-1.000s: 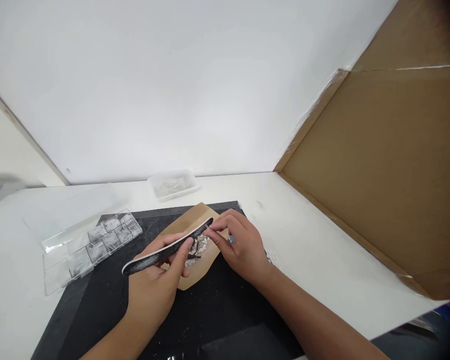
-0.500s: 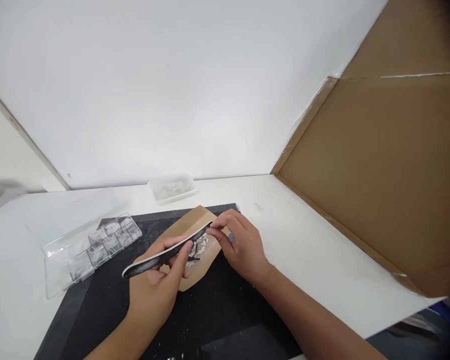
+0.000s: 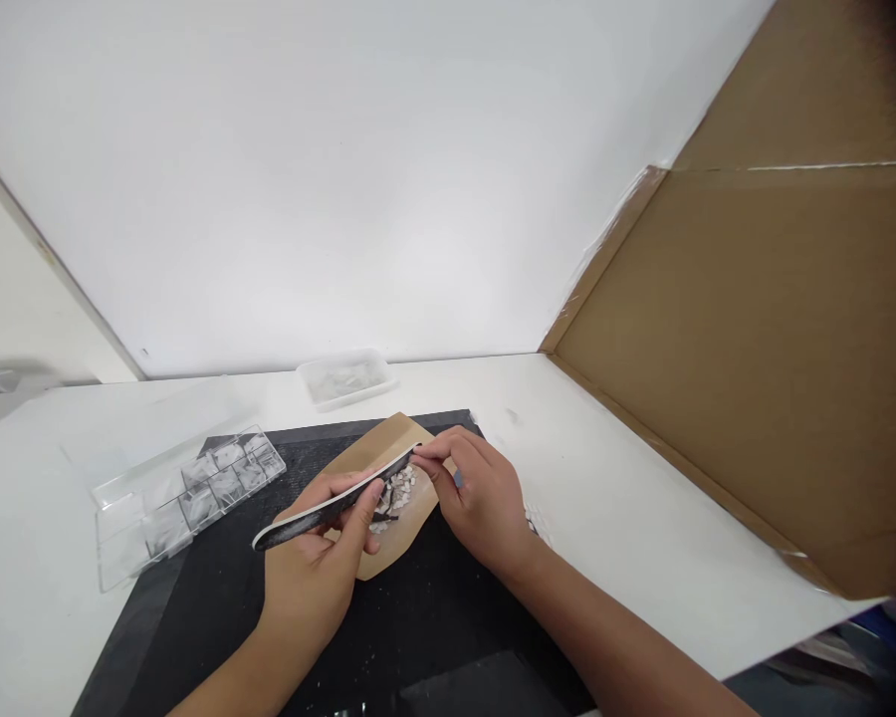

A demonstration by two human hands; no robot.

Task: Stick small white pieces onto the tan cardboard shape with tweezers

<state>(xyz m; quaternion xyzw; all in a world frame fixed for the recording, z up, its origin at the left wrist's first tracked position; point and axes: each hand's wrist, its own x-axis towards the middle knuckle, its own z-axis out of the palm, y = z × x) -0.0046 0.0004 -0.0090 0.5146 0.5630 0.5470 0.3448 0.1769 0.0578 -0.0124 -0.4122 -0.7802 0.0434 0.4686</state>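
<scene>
My left hand (image 3: 310,568) grips a long black nail file (image 3: 299,515) with a white edge, held slanted above a brown paper sheet (image 3: 377,453). My right hand (image 3: 478,493) pinches a tiny nail tip against the file's far end; the tip itself is almost hidden by my fingers. Under the file, several small white chips (image 3: 395,493) lie in a heap on the paper. The paper rests on a black mat (image 3: 418,617).
A clear compartment box (image 3: 186,493) of nail tips sits at the mat's left edge. A small clear tray (image 3: 343,378) stands near the white wall. A tall cardboard panel (image 3: 777,358) closes off the right side. The table (image 3: 642,498) is white.
The view has shifted slightly. My hands stay together over the paper, the file's end working back and forth a little against what my right hand pinches.
</scene>
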